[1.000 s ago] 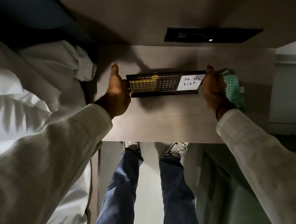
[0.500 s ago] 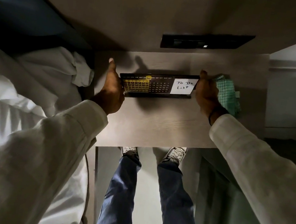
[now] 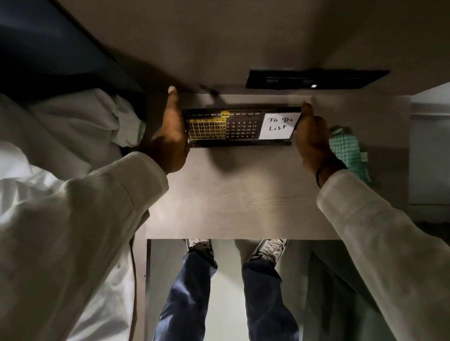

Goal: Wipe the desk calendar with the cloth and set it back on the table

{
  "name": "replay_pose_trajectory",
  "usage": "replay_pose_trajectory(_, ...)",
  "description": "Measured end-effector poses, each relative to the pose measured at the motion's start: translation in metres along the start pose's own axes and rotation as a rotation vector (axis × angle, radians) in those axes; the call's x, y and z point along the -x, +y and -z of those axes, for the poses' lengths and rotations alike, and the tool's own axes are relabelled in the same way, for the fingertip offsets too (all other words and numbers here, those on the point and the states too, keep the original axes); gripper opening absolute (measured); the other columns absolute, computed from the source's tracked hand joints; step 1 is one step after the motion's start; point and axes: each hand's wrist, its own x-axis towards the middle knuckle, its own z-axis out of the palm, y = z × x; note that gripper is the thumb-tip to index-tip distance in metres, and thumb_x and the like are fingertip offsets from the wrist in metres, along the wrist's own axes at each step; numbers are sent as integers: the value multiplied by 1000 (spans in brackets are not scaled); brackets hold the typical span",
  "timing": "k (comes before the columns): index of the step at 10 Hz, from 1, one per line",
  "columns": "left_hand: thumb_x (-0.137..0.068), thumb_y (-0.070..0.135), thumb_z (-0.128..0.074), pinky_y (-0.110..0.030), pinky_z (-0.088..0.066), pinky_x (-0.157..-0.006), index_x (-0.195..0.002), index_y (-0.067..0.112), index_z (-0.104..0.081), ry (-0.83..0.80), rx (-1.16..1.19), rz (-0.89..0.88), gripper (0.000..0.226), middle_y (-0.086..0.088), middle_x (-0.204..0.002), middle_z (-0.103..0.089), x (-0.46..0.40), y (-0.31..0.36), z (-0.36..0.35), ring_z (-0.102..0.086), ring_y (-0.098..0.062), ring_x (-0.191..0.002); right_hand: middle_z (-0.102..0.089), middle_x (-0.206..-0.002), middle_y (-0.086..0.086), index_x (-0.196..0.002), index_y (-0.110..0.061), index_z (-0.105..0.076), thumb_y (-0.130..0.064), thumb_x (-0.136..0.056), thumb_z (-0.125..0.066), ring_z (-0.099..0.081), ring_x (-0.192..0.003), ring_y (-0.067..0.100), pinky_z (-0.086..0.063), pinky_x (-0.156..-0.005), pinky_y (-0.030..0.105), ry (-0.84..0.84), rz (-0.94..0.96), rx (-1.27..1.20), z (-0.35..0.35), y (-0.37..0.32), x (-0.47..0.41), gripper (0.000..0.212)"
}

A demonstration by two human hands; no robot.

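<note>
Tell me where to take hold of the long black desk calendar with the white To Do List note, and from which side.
Grip the long black desk calendar by its two short ends, one hand coming in from each side. It is long and narrow with the printed face toward the camera, so end grips keep fingers off the face. The left hand and right hand already flank it that way on the grey wood table.

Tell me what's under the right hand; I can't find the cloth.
The green checked cloth lies beneath the right hand, which grips the desk calendar. The hand covers part of the cloth.

Cloth (image 3: 347,151) mostly hidden behind the right hand (image 3: 312,143); calendar's (image 3: 236,128) ends covered
</note>
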Motion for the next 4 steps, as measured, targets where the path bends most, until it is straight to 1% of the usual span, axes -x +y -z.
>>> replay_pose_trajectory(1, -99, 73, -30, -14, -55, -72, -155, 18, -42, -17, -18, 23, 80, -3, -138, -65, -1, -10, 4, -76, -9, -91, -71, -114, 18, -108, -6, -68, -49, -103, -37, -66, -99, 30, -52, -86, 37, -36, 28, -2, 0, 12, 1, 53)
replay_pose_trajectory(2, -100, 72, -26, -25, -33, -100, -160, 16, -33, 33, -155, -14, 82, -11, -161, -43, -4, -15, 4, -53, -25, -135, -60, -135, 23, -127, -3, -60, -46, -103, -35, -57, -124, 37, -46, -107, 47, -105, 54, 82, 8, 18, 8, 55)
replay_pose_trajectory(3, -105, 60, -30, -47, -31, -122, -156, 11, -40, 182, -543, -252, 72, -25, -160, -41, 23, -17, 18, -41, -42, -147, -62, -131, 25, -124, 2, -61, -30, -103, -45, -61, -117, 40, -49, -103, 52, -87, 153, 32, 25, 10, 29, 41)
replay_pose_trajectory(4, -113, 29, -17, -69, -35, -115, -148, -13, -44, 132, -1096, -700, 61, -50, -148, -36, 61, -14, 33, -36, -66, -139, -68, -99, 16, -109, -5, -65, -16, -99, -56, -64, -68, 16, -54, -58, 27, -118, 144, -233, 49, -16, 65, 17)
